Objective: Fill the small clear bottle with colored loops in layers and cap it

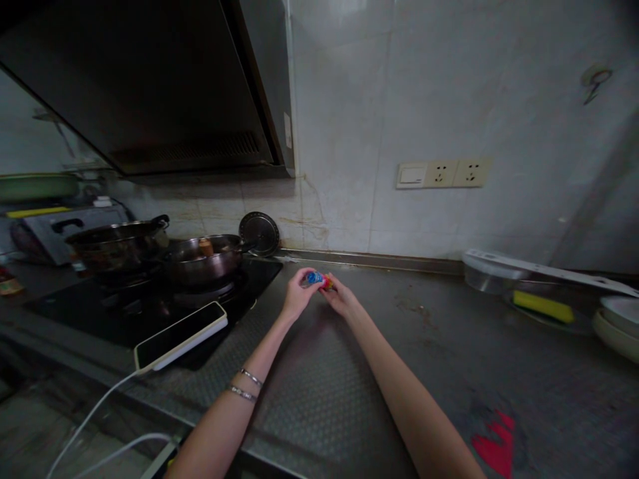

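Above the grey metal counter (319,379), both hands meet around a small blue, red and yellow item (315,278). My left hand (298,293), below a wrist with two bracelets, has its fingers closed on the blue end. Fingers of my right hand (340,295) pinch the red and yellow end. The fingers cover part of the item, and what it is cannot be made out.
At the left, a pot (114,246) and a pan (204,263) stand on the black stove, with a phone (180,336) at its front edge. A clear container (492,274), yellow sponge (543,307), bowls (619,332) and red piece (496,442) lie right.
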The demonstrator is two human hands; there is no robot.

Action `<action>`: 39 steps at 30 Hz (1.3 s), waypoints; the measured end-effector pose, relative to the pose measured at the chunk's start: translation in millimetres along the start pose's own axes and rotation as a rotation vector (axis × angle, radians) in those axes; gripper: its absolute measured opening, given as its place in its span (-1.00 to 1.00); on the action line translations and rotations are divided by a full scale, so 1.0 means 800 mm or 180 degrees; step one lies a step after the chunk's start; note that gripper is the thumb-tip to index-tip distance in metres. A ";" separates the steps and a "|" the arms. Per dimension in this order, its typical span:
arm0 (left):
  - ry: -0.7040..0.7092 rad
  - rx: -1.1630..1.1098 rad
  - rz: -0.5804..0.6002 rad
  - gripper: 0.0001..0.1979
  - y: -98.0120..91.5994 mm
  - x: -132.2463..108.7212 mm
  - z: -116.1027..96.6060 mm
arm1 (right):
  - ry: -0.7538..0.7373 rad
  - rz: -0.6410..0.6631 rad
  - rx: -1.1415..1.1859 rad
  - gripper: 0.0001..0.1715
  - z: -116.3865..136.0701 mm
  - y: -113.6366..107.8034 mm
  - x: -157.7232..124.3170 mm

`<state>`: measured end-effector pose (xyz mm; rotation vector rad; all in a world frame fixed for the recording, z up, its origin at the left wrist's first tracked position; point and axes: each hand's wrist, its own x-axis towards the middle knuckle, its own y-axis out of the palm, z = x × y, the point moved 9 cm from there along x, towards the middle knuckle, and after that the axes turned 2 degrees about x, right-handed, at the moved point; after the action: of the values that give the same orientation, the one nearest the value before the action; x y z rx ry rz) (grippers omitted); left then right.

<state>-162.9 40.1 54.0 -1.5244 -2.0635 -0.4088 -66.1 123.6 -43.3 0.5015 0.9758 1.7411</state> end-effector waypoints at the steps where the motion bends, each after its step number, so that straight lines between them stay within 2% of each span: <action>1: 0.0058 0.0034 0.0096 -0.64 0.005 -0.002 -0.001 | 0.0040 -0.0052 0.0046 -0.89 0.000 -0.003 0.000; 4: -0.0013 -0.0021 0.0521 -0.54 0.023 -0.008 0.005 | 0.0016 -0.0338 0.0028 -0.86 0.011 -0.015 -0.003; 7: -0.0322 -0.0125 0.0824 -0.52 0.035 -0.012 0.018 | -0.0316 -0.0498 0.0022 -0.86 0.039 -0.018 -0.009; 9: -0.0550 -0.0252 0.0700 -0.62 0.032 -0.012 0.026 | -0.0639 -0.0359 -0.0045 -0.82 0.061 -0.008 -0.013; 12: -0.1057 -0.0481 0.0258 -0.77 0.017 -0.013 0.044 | -0.1194 -0.0036 -0.0330 -0.63 0.088 0.018 -0.020; 15: -0.1575 -0.0688 -0.0108 -0.82 0.007 -0.020 0.064 | -0.1577 0.0259 -0.0856 -0.47 0.103 0.048 -0.031; 19: -0.1956 -0.0971 -0.0090 -0.86 0.013 -0.029 0.081 | -0.1913 0.0600 -0.1741 -0.39 0.109 0.083 -0.045; 22: -0.2175 -0.1107 -0.0070 -0.89 0.016 -0.034 0.087 | -0.2125 0.0725 -0.2087 -0.37 0.112 0.097 -0.050; 31: -0.2546 -0.1154 -0.0120 -0.87 0.016 -0.044 0.087 | -0.2216 0.0780 -0.2198 -0.43 0.114 0.098 -0.053; 36: -0.2703 -0.2025 0.0011 -0.86 0.031 -0.046 0.091 | -0.1958 0.0744 -0.1854 -0.44 0.113 0.094 -0.052; 39: -0.2569 -0.2553 0.0122 -0.76 0.042 -0.044 0.082 | -0.1778 0.0638 -0.1619 -0.44 0.111 0.090 -0.051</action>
<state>-139.2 58.2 -22.0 -2.5068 -2.6201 -0.7609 -27.8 109.2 71.1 0.7098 0.0827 1.7955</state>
